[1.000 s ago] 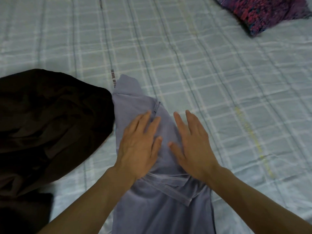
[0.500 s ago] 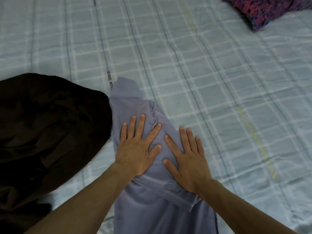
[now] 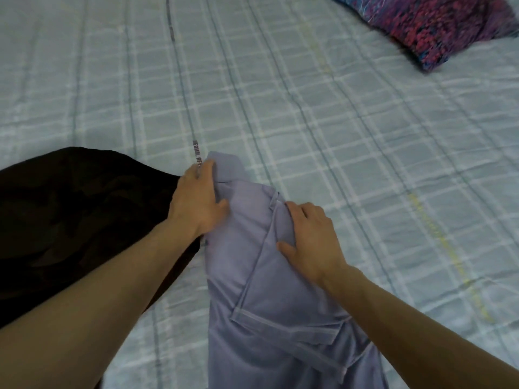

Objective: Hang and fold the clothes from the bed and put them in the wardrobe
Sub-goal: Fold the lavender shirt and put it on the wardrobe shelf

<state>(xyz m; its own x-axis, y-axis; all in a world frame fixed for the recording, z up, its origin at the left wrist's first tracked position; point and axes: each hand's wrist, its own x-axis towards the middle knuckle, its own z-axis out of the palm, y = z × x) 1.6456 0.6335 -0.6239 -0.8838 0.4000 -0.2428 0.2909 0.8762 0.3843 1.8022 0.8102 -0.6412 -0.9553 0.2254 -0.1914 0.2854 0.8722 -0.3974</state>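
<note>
While flat on the checked bed [image 3: 337, 164], smooth lilac garment [image 3: 252, 276], both hands' [image 3: 196, 203] [image 3: 311, 237] fingers curled gripping its folds

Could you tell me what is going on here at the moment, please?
A person is folding a lavender garment on a bed with a pale checked bedspread. The left hand grips the garment's far left edge and the right hand grips a fold on its right side. A dark garment lies to its left.

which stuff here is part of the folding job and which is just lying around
Part of the job:
- lavender fabric garment, gripped by left hand and right hand
- dark brown crumpled garment, on the bed beside it

Just lying about:
- purple and red patterned pillow
- pale blue checked bedsheet
</note>
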